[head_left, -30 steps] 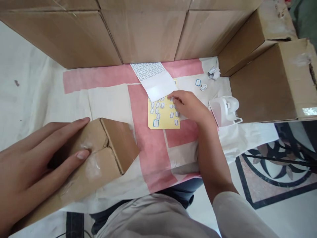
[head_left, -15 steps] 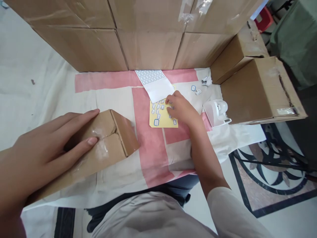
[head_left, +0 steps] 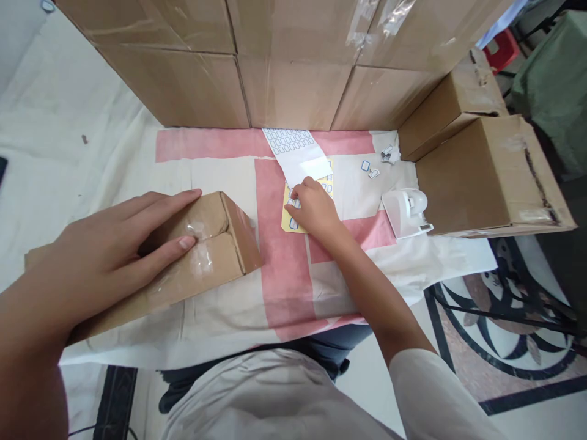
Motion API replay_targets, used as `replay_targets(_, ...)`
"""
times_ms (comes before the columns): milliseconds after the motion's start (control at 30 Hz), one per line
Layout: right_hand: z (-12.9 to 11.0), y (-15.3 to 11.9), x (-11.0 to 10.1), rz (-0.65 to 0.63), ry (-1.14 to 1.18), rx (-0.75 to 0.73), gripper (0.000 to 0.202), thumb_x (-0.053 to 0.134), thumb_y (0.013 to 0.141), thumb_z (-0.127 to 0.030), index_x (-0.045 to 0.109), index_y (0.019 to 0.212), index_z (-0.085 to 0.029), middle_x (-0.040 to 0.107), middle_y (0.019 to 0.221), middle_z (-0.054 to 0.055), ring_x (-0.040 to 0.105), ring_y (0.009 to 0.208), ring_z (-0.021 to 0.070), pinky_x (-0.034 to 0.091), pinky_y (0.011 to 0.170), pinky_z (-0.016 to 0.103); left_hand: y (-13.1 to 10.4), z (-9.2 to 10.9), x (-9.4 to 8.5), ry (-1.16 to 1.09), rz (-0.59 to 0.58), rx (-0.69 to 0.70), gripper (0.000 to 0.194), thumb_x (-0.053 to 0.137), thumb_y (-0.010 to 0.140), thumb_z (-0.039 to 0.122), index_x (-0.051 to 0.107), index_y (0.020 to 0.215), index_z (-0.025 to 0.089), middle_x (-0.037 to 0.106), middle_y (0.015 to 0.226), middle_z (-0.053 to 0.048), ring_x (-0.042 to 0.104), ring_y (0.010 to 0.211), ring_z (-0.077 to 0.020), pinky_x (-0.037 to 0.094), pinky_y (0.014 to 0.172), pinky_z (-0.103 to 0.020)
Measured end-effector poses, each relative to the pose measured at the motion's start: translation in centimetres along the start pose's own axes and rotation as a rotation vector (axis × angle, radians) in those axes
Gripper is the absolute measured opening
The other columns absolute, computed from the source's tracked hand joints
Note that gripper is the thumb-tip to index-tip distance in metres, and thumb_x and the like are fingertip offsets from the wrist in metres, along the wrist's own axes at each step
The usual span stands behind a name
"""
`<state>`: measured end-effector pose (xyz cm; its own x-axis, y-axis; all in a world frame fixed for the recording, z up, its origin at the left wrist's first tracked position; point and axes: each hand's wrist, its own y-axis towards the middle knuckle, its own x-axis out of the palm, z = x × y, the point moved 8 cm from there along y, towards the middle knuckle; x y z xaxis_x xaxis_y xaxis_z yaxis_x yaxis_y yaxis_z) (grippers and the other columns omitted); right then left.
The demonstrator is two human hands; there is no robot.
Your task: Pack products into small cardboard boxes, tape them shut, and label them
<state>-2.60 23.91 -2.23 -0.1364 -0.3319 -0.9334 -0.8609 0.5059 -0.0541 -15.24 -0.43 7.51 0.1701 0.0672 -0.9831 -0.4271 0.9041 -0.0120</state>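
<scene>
My left hand [head_left: 123, 250] lies spread over a taped cardboard box [head_left: 213, 260] at the lower left, thumb and fingers apart on its top. Near the middle, my right hand [head_left: 312, 208] is over a yellow sticker sheet [head_left: 287, 221], its fingers curled and touching the sheet. Whatever those fingertips may pinch is too small and hidden to make out. A white label sheet [head_left: 293, 162] with rows of blue-outlined labels lies just beyond that hand and overlaps the yellow sheet.
Stacked cardboard boxes [head_left: 293, 91] line the back. A white tape dispenser [head_left: 406, 211] stands at the right, with loose labels [head_left: 365, 165] behind it. Farther right is an open cardboard box [head_left: 463, 183]. Pink and white cloth [head_left: 287, 275] covers the table.
My right hand has moved left across the yellow sheet and now covers more of its labels. My left hand stays on the box. The whole view has shifted slightly.
</scene>
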Motion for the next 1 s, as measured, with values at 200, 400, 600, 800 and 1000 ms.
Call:
replay_targets(200,0.1,-0.1,0.1,-0.017,0.021,0.034,0.014,0.061,0.095,-0.024,0.068,0.105,-0.015,0.064,0.114,0.013,0.063,0.096,0.0257,0.047,0.076,0.035,-0.1,-0.2,0.1,0.003,-0.012,-0.008,0.066,0.031,0.096,0.074,0.038,0.156,0.045,0.061,0.143,0.009,0.067,0.114,-0.0235,0.046,0.084,-0.033)
replay_targets(400,-0.3,-0.3,-0.3,-0.021,-0.019,-0.001,0.020,0.049,0.099,-0.017,0.068,0.100,-0.015,0.065,0.109,0.013,0.063,0.092,0.0253,0.043,0.072,0.034,-0.1,-0.3,-0.1,0.001,0.002,-0.023,0.068,0.029,0.095,0.077,0.040,0.154,0.046,0.064,0.137,0.010,0.068,0.107,-0.0219,0.046,0.083,-0.033)
replay_targets(600,-0.5,-0.2,-0.3,-0.059,-0.054,-0.020,0.025,0.043,0.102,-0.015,0.068,0.101,-0.013,0.066,0.107,0.015,0.062,0.086,0.0254,0.040,0.069,0.034,-0.1,-0.3,0.1,0.005,-0.003,-0.025,0.069,0.030,0.094,0.077,0.040,0.155,0.045,0.063,0.140,0.009,0.067,0.110,-0.0227,0.046,0.083,-0.033)
replay_targets(800,-0.6,-0.2,-0.9,-0.070,-0.035,0.009,0.026,0.037,0.103,-0.013,0.064,0.103,-0.012,0.069,0.096,0.016,0.062,0.081,0.0279,0.037,0.066,0.035,-0.1,-0.5,0.4,0.011,-0.019,-0.038,0.069,0.029,0.095,0.076,0.039,0.156,0.044,0.061,0.145,0.008,0.066,0.116,-0.0240,0.047,0.086,-0.034)
replay_targets(1000,-0.3,-0.4,-1.2,-0.056,-0.014,0.025,0.025,0.037,0.103,-0.015,0.062,0.101,-0.015,0.069,0.088,0.014,0.060,0.072,0.0264,0.035,0.062,0.034,-0.4,0.6,-1.1,-0.066,0.028,-0.026,0.068,0.034,0.095,0.075,0.046,0.151,0.039,0.058,0.145,0.004,0.061,0.121,-0.0251,0.048,0.101,-0.042)
